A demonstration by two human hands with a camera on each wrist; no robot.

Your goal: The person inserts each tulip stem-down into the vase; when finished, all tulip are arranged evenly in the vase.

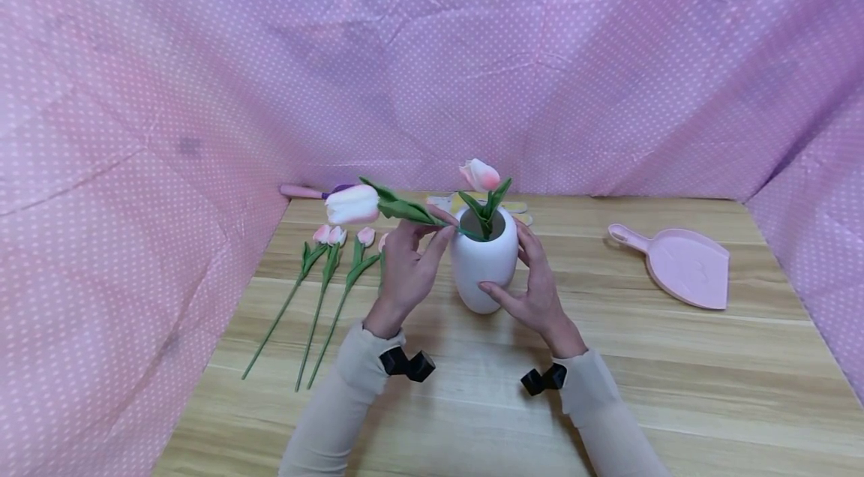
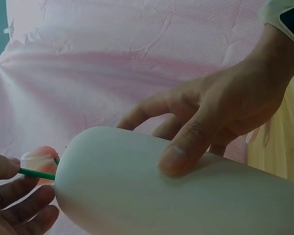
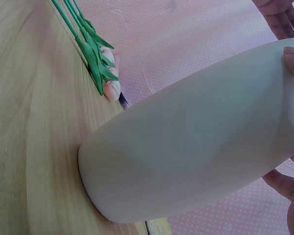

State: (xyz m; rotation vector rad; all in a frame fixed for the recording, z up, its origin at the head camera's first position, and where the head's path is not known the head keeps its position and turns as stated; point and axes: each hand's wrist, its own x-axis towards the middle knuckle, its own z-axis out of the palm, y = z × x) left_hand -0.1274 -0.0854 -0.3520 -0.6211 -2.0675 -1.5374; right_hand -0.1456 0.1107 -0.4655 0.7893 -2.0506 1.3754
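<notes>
A white vase (image 1: 481,274) stands on the wooden table, one pink-and-white tulip (image 1: 481,175) rising from its mouth. My left hand (image 1: 409,261) pinches the green stem of a second tulip (image 1: 352,205) between thumb and fingers at the vase's left rim. That tulip lies nearly level, its bloom pointing left and the stem's end reaching the opening. In the left wrist view the green stem (image 2: 36,174) runs from the fingertips to the rim. My right hand (image 1: 538,286) grips the vase from the right, thumb on its front and fingers around the far side.
Several tulips (image 1: 331,278) lie side by side on the table at the left. A pink dustpan (image 1: 688,267) is at the right. Behind the vase lies a partly hidden yellow-and-white item (image 1: 516,207); a pink-handled tool (image 1: 301,192) rests along the back edge. Pink dotted cloth surrounds the table.
</notes>
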